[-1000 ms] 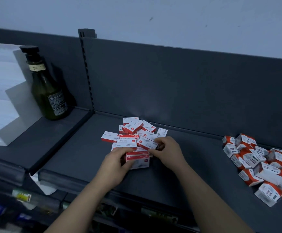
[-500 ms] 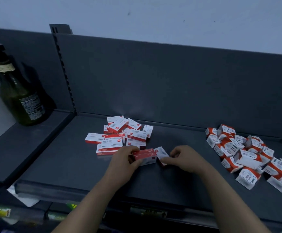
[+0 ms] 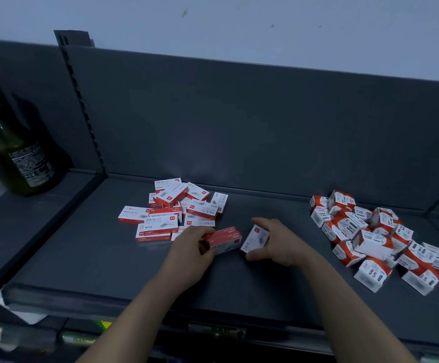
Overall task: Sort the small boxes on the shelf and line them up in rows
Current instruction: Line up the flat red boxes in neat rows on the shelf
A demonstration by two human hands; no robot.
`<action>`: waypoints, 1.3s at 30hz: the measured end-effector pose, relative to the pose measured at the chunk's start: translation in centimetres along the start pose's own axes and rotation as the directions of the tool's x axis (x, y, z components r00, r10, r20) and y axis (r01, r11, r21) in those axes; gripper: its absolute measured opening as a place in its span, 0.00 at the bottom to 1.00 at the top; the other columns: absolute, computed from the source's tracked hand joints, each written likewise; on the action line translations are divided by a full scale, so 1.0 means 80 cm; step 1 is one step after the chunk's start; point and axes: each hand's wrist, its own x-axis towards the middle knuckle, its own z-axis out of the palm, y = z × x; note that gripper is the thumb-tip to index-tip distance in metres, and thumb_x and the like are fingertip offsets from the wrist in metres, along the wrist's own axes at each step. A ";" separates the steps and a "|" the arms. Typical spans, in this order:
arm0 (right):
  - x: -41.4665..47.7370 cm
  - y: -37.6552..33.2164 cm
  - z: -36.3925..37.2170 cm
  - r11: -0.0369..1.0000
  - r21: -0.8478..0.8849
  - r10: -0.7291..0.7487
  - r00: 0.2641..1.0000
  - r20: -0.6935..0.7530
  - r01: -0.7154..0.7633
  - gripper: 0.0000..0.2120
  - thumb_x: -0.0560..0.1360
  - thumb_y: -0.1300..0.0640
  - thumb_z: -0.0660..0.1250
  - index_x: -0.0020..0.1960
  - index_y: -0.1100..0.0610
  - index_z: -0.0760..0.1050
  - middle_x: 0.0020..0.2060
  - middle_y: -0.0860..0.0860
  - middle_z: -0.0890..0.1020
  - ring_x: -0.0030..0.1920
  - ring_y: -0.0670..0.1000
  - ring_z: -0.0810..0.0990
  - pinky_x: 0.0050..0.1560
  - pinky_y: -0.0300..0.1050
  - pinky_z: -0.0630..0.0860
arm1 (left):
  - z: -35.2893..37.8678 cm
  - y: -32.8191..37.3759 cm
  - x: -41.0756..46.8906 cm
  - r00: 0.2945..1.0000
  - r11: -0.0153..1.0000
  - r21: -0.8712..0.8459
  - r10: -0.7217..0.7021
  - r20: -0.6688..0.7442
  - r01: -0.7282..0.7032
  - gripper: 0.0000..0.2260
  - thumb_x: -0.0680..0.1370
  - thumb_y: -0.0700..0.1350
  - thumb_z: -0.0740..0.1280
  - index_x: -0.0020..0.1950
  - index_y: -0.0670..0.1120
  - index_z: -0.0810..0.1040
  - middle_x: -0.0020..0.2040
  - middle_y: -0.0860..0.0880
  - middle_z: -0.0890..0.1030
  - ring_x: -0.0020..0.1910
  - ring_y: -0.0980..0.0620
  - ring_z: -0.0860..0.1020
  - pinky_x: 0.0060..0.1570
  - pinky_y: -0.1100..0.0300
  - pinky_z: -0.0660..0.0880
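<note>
A loose heap of flat red-and-white staple boxes [image 3: 171, 210] lies on the dark shelf [image 3: 108, 258], left of centre. My left hand [image 3: 191, 251] grips a small stack of these boxes [image 3: 225, 238] just in front of the heap. To its right my right hand [image 3: 278, 242] holds a single staple box [image 3: 253, 238] between thumb and fingers, tilted on its edge. A second heap of orange-and-white paper-clip boxes [image 3: 375, 237] lies jumbled at the right of the shelf.
A dark green pump bottle [image 3: 11, 153] stands on the neighbouring shelf at the left, past a slotted upright [image 3: 82, 106]. The grey back panel [image 3: 239, 127] rises behind the boxes. Shelf front edge [image 3: 134, 305] runs below my forearms, with labels under it.
Both hands have drawn back from the staple heap toward me and to the right, the left with its stack. The right hand has picked up one box and tilted it. The view has shifted.
</note>
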 end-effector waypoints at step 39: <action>0.032 0.040 -0.001 0.920 0.351 -0.136 0.982 -0.131 0.174 0.36 0.68 0.67 0.73 0.71 0.49 0.65 0.59 0.42 0.76 0.38 0.45 0.79 0.44 0.44 0.80 | -0.031 0.037 0.072 0.999 0.994 -0.101 0.034 -0.026 -0.037 0.26 0.75 0.45 0.68 0.68 0.59 0.62 0.46 0.52 0.78 0.45 0.53 0.78 0.45 0.58 0.77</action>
